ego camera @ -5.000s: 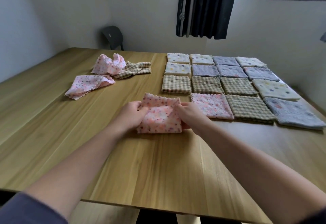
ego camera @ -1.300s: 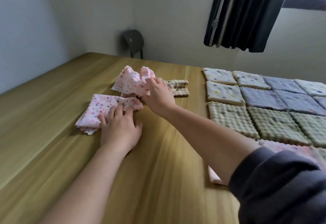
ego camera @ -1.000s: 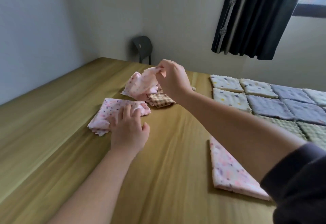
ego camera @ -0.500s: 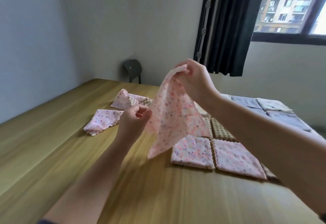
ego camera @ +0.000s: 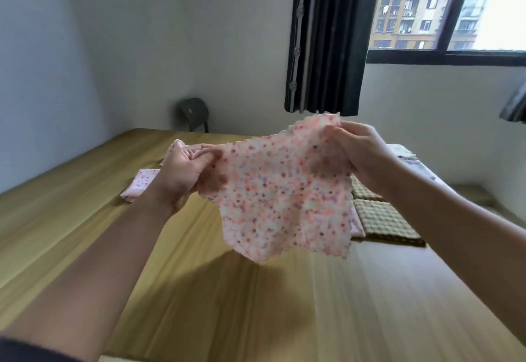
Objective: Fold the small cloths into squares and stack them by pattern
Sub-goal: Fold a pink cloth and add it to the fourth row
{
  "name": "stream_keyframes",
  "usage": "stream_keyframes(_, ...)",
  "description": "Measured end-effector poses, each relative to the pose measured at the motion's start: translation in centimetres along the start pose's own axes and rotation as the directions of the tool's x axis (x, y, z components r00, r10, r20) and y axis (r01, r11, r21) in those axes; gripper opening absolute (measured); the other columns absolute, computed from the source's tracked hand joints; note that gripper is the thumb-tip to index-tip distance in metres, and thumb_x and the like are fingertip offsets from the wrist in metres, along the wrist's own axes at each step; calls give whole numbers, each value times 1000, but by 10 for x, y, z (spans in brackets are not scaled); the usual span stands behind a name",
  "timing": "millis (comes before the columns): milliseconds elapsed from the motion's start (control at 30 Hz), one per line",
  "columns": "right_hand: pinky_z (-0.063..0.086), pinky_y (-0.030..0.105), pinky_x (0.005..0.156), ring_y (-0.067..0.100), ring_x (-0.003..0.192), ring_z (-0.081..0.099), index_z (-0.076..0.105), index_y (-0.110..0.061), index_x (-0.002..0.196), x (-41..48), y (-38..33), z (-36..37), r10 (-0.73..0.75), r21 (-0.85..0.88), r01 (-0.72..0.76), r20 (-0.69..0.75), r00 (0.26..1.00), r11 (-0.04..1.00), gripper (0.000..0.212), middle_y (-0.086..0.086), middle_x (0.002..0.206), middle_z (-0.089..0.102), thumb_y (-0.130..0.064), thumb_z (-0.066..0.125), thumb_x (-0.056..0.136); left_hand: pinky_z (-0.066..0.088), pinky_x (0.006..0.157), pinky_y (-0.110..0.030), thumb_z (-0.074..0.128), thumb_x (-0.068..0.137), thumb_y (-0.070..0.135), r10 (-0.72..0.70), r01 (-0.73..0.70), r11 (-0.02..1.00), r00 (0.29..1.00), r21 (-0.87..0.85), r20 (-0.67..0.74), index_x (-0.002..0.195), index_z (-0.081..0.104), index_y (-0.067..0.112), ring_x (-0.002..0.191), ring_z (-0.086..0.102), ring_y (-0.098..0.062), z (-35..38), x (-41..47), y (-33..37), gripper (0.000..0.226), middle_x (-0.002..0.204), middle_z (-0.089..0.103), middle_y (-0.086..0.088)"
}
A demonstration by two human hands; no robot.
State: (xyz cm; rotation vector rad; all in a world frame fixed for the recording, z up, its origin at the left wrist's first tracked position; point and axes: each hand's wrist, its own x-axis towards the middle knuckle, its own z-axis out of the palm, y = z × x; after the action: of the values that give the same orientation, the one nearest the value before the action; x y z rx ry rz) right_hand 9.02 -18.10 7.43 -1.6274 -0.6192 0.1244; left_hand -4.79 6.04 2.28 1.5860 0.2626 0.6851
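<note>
A pink dotted cloth (ego camera: 284, 196) hangs spread out in the air above the wooden table (ego camera: 256, 304). My left hand (ego camera: 182, 173) pinches its upper left corner and my right hand (ego camera: 355, 153) pinches its upper right corner. Behind my left hand another pink dotted cloth (ego camera: 141, 186) lies on the table, partly hidden. To the right, folded checked squares (ego camera: 384, 223) and a strip of a folded pink square (ego camera: 357, 225) show past the held cloth; most of the folded rows are hidden by it and my right arm.
A dark chair (ego camera: 195, 114) stands beyond the table's far edge by the wall. A black curtain (ego camera: 327, 37) hangs beside the window (ego camera: 455, 5). The table's near edge runs along the bottom of the view.
My left hand has taken hold of the cloth's other corner, and the cloth, which hung from my right hand alone, is now stretched between both hands. The view has tilted upward.
</note>
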Motion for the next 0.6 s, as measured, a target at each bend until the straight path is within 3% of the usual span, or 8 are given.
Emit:
stream_keyframes(33,48,43,78,26,81,58,67,4,95,-9,-1,-5,41,34,-42,21,999,999,24,14,88,62,-17,55,97,55,64,-22,73,73,36,-18,18,1000,1000,-14,23,103,65,1,90,66,-13,1,-4,0,47,115,62,-14)
stream_keyframes(100,52,40,81,21,79,63,70,-9,87,-22,1,-17,132,106,-138,69,989,985,19,10,88,67,-17,56,96,53,66,-19,76,68,41,-31,35,999,996,-42,79,81,69,16,85,65,-10,3,-14,3,29,110,55,-12)
stream_keyframes(167,55,29,68,13,66,66,70,-12,85,-32,3,-29,197,172,-215,116,974,961,16,3,76,70,-18,59,94,51,62,-16,76,68,42,-59,63,998,991,-23,123,68,70,24,76,59,-5,8,-20,8,20,103,48,-7)
stream_keyframes(233,53,22,56,10,56,63,68,-8,88,-36,4,-38,235,228,-272,179,955,935,14,1,68,68,-18,59,94,52,62,-16,77,74,41,-75,77,997,987,-12,144,74,73,23,80,58,-6,10,-22,15,19,105,50,-7)
stream_keyframes(333,49,20,51,8,50,59,65,-9,79,-32,14,-48,286,240,-325,183,941,915,18,-1,61,64,-16,58,94,51,58,-14,60,92,17,-100,100,995,980,8,170,95,72,5,69,66,-4,23,-20,18,18,92,71,-8)
stream_keyframes(433,49,21,51,11,57,58,67,-7,88,-27,43,-47,366,154,-390,162,916,908,13,3,73,63,-15,59,93,50,53,-10,54,96,13,-152,128,980,976,155,158,87,67,6,60,66,-3,39,-19,3,17,62,70,11)
stream_keyframes(500,52,24,48,15,59,61,68,-6,93,-27,71,-44,381,46,-390,134,915,920,12,5,77,64,-14,59,94,52,54,-18,56,96,15,-225,179,950,961,254,163,82,69,10,59,63,-10,42,-12,-23,20,60,69,5)
stream_keyframes(600,49,23,45,10,51,61,68,-10,83,-31,111,-38,326,-142,-315,57,944,938,18,4,70,62,-12,56,96,43,55,-24,58,95,16,-230,159,898,965,411,129,77,68,5,52,56,-5,43,-6,-62,24,60,65,6)
